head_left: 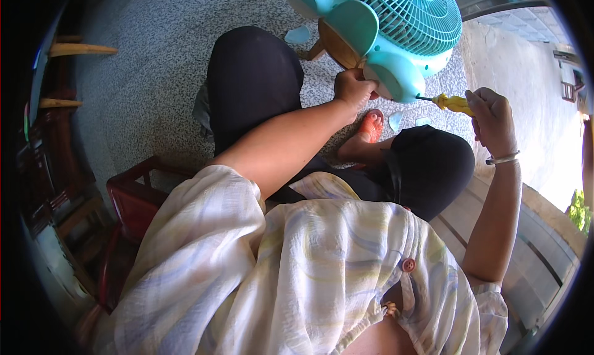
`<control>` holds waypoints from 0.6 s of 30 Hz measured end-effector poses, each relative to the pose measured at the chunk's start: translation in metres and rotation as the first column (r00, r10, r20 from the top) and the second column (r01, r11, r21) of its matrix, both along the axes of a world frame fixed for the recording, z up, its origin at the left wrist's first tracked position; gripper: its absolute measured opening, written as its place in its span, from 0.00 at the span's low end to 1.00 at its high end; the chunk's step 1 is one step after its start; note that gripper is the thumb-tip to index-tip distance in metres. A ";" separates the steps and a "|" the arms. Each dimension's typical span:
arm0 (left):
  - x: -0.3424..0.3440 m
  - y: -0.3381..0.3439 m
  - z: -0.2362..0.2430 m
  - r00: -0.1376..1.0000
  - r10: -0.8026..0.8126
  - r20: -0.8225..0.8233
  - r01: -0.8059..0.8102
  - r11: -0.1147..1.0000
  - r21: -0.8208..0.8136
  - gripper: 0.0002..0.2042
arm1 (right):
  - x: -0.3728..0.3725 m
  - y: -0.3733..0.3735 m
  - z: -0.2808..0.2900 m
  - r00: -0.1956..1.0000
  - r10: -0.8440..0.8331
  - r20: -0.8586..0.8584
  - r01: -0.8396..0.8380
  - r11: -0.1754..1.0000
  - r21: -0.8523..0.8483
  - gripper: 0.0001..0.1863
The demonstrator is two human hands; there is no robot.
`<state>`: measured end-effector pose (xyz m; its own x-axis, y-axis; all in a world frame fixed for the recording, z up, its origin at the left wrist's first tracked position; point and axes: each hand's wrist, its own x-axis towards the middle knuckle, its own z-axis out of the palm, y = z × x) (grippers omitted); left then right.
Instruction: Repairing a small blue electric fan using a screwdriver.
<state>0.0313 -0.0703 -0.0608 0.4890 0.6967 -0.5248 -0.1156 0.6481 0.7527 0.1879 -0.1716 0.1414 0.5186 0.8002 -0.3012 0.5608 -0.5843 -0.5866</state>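
Observation:
A turquoise electric fan (396, 78) with a round slatted grille lies tilted in front of me, over a brown wooden stool (339, 44). At the near edge of its rounded, foot-like part, my left hand (355, 94) is closed, with the fingertips partly hidden. My right hand (494, 115) grips the yellow handle of a screwdriver (453, 103). The screwdriver's thin dark shaft points left, and its tip meets the right side of that rounded part. Whether the tip sits in a screw cannot be made out.
Pale blue pieces (298, 35) lie on the speckled floor (154, 51) around the stool. My foot in an orange sandal (372, 126) is just below the fan. A dark red chair (133, 200) stands at the left, and a pale wall (513, 76) rises at the right.

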 end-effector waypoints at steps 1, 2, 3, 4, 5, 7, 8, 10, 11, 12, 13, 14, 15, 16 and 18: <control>0.000 0.000 0.002 1.000 -0.014 -0.001 0.014 1.000 0.002 0.07 | 0.001 -0.001 -0.001 1.000 -0.003 0.000 0.003 1.000 -0.001 0.15; 0.000 0.000 0.004 1.000 -0.027 -0.003 0.027 1.000 0.004 0.07 | 0.001 -0.002 -0.002 1.000 -0.010 -0.009 0.010 1.000 -0.001 0.15; 0.000 0.000 0.004 1.000 -0.027 -0.005 0.027 1.000 0.004 0.07 | 0.001 -0.002 -0.004 1.000 -0.014 -0.019 0.014 1.000 -0.002 0.15; -0.001 0.001 0.005 1.000 -0.005 -0.007 0.005 1.000 -0.012 0.07 | 0.001 -0.002 -0.005 1.000 -0.014 -0.022 0.014 1.000 -0.002 0.15; -0.003 0.001 0.005 1.000 0.018 -0.009 -0.018 0.999 -0.027 0.07 | -0.001 -0.002 -0.006 0.999 -0.019 -0.033 0.019 1.000 -0.008 0.15; -0.005 0.003 0.001 0.999 -0.032 -0.032 0.032 0.999 -0.012 0.07 | -0.004 -0.002 -0.005 0.999 -0.033 -0.040 0.033 0.999 -0.015 0.15; -0.006 0.004 0.000 0.995 -0.077 -0.057 0.078 0.997 0.002 0.08 | -0.005 -0.002 -0.005 0.999 -0.033 -0.032 0.032 0.999 -0.036 0.15; -0.008 0.009 0.001 0.993 -0.116 -0.003 0.115 0.990 -0.080 0.10 | -0.004 -0.004 -0.009 0.999 -0.041 -0.028 0.040 0.998 -0.057 0.14; -0.009 0.011 0.001 0.988 -0.144 0.055 0.151 0.976 -0.160 0.13 | -0.004 -0.007 -0.016 0.999 0.017 0.029 -0.017 1.000 0.001 0.14; -0.008 0.012 0.007 0.986 -0.157 0.052 0.163 0.973 -0.162 0.13 | -0.003 -0.010 -0.020 0.994 0.065 0.088 -0.070 0.996 0.056 0.13; -0.007 0.013 0.012 0.976 -0.144 0.165 0.186 0.943 -0.277 0.16 | -0.005 -0.012 -0.022 0.995 0.050 0.086 -0.055 0.997 0.054 0.13; -0.005 0.013 0.018 0.955 -0.117 0.271 0.219 0.896 -0.386 0.20 | -0.011 -0.013 -0.023 0.990 0.068 0.125 -0.076 0.995 0.067 0.13; -0.003 0.014 0.026 0.954 -0.131 0.271 0.233 0.891 -0.389 0.20 | -0.017 -0.013 -0.020 0.983 0.086 0.164 -0.099 0.992 0.078 0.13; -0.001 0.014 0.031 0.961 -0.168 0.221 0.240 0.902 -0.358 0.22 | -0.022 -0.012 -0.017 0.988 0.082 0.131 -0.091 0.993 0.068 0.13; 0.004 0.015 0.030 0.966 -0.235 0.109 0.256 0.931 -0.261 0.27 | -0.031 -0.014 -0.023 0.973 0.140 0.184 -0.168 0.975 0.148 0.11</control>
